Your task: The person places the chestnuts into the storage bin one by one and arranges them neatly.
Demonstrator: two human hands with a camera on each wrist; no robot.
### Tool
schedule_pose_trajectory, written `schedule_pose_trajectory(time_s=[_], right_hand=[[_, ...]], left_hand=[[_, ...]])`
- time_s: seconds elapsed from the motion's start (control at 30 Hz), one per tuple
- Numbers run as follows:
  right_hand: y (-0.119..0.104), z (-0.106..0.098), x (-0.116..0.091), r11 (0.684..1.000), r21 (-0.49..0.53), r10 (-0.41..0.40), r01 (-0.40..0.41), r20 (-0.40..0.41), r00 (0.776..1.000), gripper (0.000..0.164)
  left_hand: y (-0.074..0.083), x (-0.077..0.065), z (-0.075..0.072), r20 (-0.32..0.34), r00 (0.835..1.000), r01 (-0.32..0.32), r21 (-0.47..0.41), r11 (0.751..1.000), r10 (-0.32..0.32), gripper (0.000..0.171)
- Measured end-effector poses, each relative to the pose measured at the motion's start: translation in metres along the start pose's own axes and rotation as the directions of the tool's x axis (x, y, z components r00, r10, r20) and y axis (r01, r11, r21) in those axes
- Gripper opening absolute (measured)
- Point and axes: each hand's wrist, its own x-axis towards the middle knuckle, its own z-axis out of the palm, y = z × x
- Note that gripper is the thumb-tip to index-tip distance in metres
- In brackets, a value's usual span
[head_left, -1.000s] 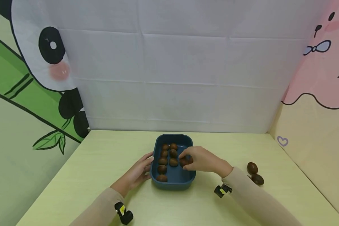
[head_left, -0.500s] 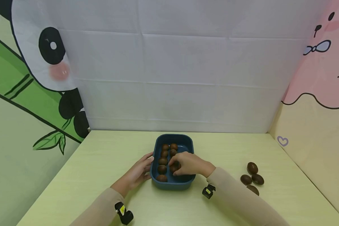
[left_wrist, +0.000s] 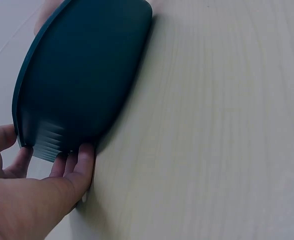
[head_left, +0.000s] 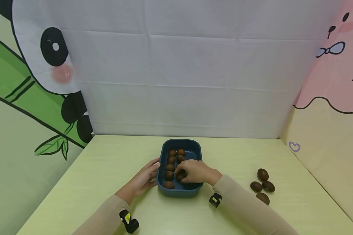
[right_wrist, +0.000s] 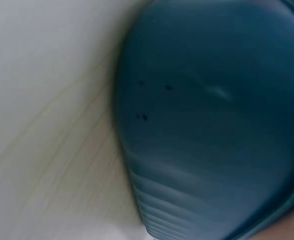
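Observation:
A dark blue box [head_left: 179,194] with rounded corners stands on the table, several glossy brown egg-shaped pieces [head_left: 169,176] in rows inside. My left hand [head_left: 144,179] rests along its left wall, the fingers nearly straight. In the left wrist view the fingertips [left_wrist: 86,152] touch the ribbed end of the wall. Reaching in over the right rim, my right hand [head_left: 196,171] pinches one brown piece [head_left: 180,177] between thumb and fingers, beside the left row. That hand hides part of the box floor. In the right wrist view the box's outer wall [right_wrist: 202,120] fills most of the frame.
Several more brown pieces [head_left: 263,175] lie in a loose group on the table, right of my right forearm. A white sheet [head_left: 191,65] hangs behind the table [head_left: 120,153]. Side walls with cartoon drawings flank it.
My right hand has shifted left and toward me inside the box, carrying the brown piece over beside the left row; lately it has barely moved. The left hand stays where it was.

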Motion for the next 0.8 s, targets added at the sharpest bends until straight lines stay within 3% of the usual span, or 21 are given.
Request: schedule_pose_trajectory(time_s=[0.4,0.8], right_hand=[[-0.001,-0.004,-0.002,0.999,0.039,-0.021,0.021,-0.009,1.0,0.029],[-0.002,-0.028,-0.024,0.989,0.133,-0.057,0.058,-0.012,0.998,0.032]], left_hand=[[-0.001,0.001,-0.001,0.006,1.0,-0.001,-0.005,1.0,0.001,0.059],[0.0,0.0,-0.001,-0.001,1.0,-0.003,0.001,1.0,0.003,0.058]])
